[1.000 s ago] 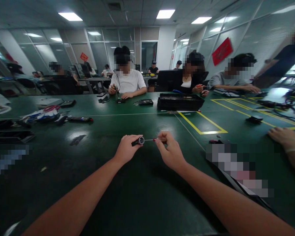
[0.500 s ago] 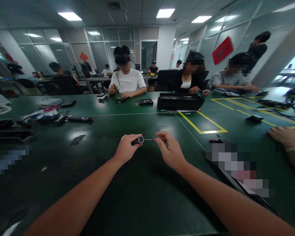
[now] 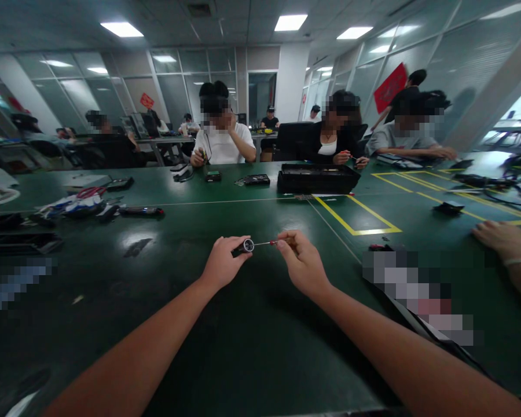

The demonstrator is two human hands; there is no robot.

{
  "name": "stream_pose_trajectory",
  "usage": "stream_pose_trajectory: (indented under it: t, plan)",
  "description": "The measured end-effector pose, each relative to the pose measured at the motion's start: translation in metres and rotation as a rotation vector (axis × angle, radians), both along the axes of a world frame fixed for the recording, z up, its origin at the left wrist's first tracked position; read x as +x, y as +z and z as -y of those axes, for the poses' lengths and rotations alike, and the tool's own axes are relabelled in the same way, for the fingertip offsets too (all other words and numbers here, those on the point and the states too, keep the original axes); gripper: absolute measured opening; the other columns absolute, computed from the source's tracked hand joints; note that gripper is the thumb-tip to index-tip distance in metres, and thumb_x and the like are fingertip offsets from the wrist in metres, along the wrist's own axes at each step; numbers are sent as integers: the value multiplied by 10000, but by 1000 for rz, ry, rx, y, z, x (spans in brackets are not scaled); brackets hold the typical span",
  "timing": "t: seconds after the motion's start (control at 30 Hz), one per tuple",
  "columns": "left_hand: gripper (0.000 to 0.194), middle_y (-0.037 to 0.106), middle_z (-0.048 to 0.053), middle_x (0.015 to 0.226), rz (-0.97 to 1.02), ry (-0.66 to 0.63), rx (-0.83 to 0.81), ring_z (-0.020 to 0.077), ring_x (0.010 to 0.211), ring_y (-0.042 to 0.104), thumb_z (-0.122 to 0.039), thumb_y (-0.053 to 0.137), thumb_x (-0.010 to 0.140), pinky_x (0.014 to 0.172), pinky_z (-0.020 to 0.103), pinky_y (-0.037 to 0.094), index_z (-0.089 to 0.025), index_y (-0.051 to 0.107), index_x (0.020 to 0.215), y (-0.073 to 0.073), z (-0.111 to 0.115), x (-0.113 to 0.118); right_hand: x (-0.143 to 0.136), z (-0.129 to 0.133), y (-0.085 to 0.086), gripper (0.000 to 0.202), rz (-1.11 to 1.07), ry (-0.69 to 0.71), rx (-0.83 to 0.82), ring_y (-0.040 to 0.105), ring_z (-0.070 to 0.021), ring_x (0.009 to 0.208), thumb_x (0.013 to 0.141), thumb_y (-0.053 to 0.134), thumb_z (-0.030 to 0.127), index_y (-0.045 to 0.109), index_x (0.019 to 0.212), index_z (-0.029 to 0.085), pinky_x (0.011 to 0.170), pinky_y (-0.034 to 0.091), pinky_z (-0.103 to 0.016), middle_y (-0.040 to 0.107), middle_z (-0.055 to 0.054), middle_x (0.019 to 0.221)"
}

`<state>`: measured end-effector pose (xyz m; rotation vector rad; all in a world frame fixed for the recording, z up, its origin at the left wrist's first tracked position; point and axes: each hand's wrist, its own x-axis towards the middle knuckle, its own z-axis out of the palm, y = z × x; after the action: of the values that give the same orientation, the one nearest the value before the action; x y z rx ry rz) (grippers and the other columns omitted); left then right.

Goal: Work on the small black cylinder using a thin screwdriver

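Observation:
My left hand [image 3: 222, 263] is closed around a dark cylinder with a silver-rimmed round end [image 3: 249, 245], its open face turned toward me. In the fingers of my right hand [image 3: 303, 263] is a slim screwdriver [image 3: 272, 243], a thin metal shaft with a red part near the fingertips. Its shaft points left and reaches the cylinder's rim; whether it touches, I cannot tell. Most of the screwdriver's handle is hidden by my fingers. Both hands are above the green table [image 3: 243, 347].
A black case [image 3: 319, 179] stands ahead, with yellow tape lines [image 3: 377, 233] beside it. Tools and cables [image 3: 82, 200] lie at the left. Another person's hand [image 3: 497, 237] rests at the right, near a blurred-out sheet [image 3: 417, 295]. People sit opposite.
The screwdriver has tilted, its handle end slightly higher, and my right hand has shifted a little. The cylinder has turned slightly. Across the table, a person has raised a hand to the head.

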<state>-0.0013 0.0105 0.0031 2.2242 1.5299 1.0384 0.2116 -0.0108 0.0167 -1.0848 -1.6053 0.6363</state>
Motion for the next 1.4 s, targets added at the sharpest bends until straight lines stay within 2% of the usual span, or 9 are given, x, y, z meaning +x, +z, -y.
stream_pose_trajectory:
  t: [0.1, 0.2, 0.27, 0.53, 0.7, 0.9, 1.03, 1.2, 1.4]
  plan:
    - [380, 694, 33, 1246, -34, -53, 47, 245, 1179, 611, -225, 722, 858, 1166, 572, 282, -285, 670, 1229, 1, 2, 0, 0, -8, -4, 239, -207, -14, -111, 649, -199, 797, 928, 559, 445, 632, 979, 223, 756, 511, -358, 689, -40, 865]
    - [359, 692, 19, 1242, -91, -79, 88, 234, 1197, 598, -222, 684, 884, 1190, 589, 224, -314, 668, 1230, 2, 2, -1, 2, -18, -9, 308, -523, -58, -322, 584, -173, 647, 911, 532, 512, 608, 855, 219, 611, 502, -323, 613, -15, 727]
    - [352, 693, 25, 1238, -98, -62, 76, 237, 1199, 595, -224, 678, 887, 1187, 598, 222, -310, 670, 1229, 1, 1, -1, 3, -22, -12, 288, -580, -97, -335, 568, -163, 645, 891, 561, 503, 599, 840, 222, 592, 493, -302, 602, -9, 727]
    - [356, 690, 42, 1247, -56, -12, 29, 264, 1198, 592, -253, 703, 871, 1176, 611, 226, -287, 677, 1224, 0, 1, -2, 2, -17, -13, 284, -373, -100, -183, 619, -178, 741, 943, 509, 501, 587, 942, 228, 680, 533, -334, 650, -31, 832]
    - [378, 696, 50, 1226, -29, -24, 21, 265, 1151, 605, -254, 714, 859, 1136, 566, 316, -270, 673, 1234, 1, 1, -2, 1, -13, -6, 276, -329, -161, -132, 613, -175, 739, 961, 487, 487, 573, 960, 225, 705, 526, -347, 656, -32, 836]
    - [417, 698, 49, 1203, 14, -43, 32, 243, 1114, 613, -240, 732, 843, 1010, 441, 457, -254, 667, 1255, -2, 1, -2, -1, -10, 0, 254, -336, -208, -76, 602, -185, 787, 935, 537, 457, 558, 1041, 227, 746, 513, -367, 647, -38, 919]
    - [421, 693, 46, 1199, -1, -47, 35, 240, 1114, 605, -247, 734, 846, 992, 431, 461, -256, 663, 1261, -3, 1, -2, 0, -5, 2, 225, -302, -155, -22, 594, -183, 773, 947, 529, 429, 560, 1040, 227, 750, 507, -364, 638, -35, 894]
    - [397, 704, 34, 1168, -40, -51, 51, 242, 1082, 606, -244, 743, 840, 997, 444, 444, -257, 678, 1232, 0, 3, 0, 1, -1, 1, 209, -156, -60, 16, 623, -201, 823, 973, 503, 421, 575, 1049, 240, 762, 498, -362, 660, -36, 895]
    - [377, 707, 37, 1165, -54, -40, 51, 252, 1064, 612, -259, 740, 843, 1032, 477, 417, -265, 682, 1215, 2, 3, 1, 2, -2, 0, 191, -60, -138, 22, 609, -205, 812, 993, 457, 399, 565, 982, 241, 757, 470, -369, 654, -35, 885]
